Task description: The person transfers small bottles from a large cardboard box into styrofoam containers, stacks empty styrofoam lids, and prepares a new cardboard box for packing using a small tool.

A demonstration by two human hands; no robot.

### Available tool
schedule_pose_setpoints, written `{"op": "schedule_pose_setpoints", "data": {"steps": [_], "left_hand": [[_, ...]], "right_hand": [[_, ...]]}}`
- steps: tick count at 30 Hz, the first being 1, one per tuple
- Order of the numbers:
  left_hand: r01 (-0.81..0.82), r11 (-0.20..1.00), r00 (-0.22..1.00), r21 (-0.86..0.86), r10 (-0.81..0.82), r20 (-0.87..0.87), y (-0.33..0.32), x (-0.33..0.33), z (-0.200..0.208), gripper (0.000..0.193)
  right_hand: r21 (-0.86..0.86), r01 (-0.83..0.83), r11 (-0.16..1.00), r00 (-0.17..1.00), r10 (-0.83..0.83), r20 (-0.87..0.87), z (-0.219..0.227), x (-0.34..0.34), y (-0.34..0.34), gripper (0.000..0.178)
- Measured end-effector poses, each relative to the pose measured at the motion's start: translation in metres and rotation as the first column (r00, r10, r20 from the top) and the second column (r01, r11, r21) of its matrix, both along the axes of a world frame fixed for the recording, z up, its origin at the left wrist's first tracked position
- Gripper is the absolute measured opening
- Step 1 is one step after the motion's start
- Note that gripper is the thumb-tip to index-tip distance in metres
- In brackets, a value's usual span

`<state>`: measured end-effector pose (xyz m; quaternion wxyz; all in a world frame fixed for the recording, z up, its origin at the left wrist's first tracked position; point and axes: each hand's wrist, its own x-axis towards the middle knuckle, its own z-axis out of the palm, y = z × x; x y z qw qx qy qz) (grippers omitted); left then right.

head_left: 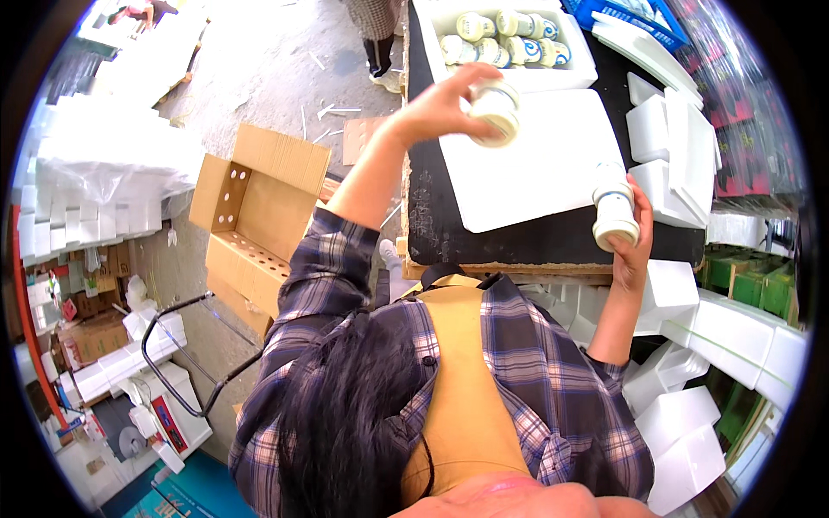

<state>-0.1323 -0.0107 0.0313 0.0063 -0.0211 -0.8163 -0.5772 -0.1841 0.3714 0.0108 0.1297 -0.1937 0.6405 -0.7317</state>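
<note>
My left hand is closed round a cream-coloured plastic bottle, raised over the white foam lid and slightly blurred. At the right side of that lid, my right hand grips a second cream bottle by its lower part, tilted away from me. Just beyond my left hand stands an open white foam box. Inside it several similar bottles with blue-marked labels lie on their sides. Lid and box both rest on a black tabletop.
An open cardboard carton stands left of the table. White foam lids and boxes are piled at the table's right edge, near a blue crate. More foam boxes stack at my right. Another person's legs show beyond the table's far left.
</note>
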Motion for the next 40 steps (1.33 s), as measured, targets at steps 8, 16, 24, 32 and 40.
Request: {"op": "schedule_pose_setpoints", "data": {"steps": [8,16,24,32,40], "left_hand": [[-0.015,0.761,1.000,0.649,0.011,0.011,-0.005,0.074,-0.073,0.086],[0.096,0.995,0.969,-0.025,-0.099,-0.226,0.049,0.090,0.007,0.090],[0.332,0.202,0.880,-0.922,-0.419,0.225,0.161,0.046,-0.078,0.071],[0.475,0.663,0.857,-0.578,-0.499,0.132,0.121,0.095,-0.033,0.049],[-0.893,0.205,0.335,-0.399,0.896,-0.290,-0.093,0.377,-0.146,0.056]], "right_hand": [[-0.168,0.185,0.968,0.977,-0.162,0.138,-0.028,0.024,0.021,0.102],[0.498,0.167,0.851,0.864,0.117,-0.490,0.031,0.038,-0.010,0.086],[0.958,0.132,0.253,0.612,0.740,-0.279,-0.033,0.034,-0.042,0.080],[0.997,-0.072,0.025,0.616,0.787,0.025,-0.008,0.043,-0.072,0.068],[0.700,-0.288,0.653,0.699,0.643,-0.312,0.067,0.068,-0.169,0.040]]}}
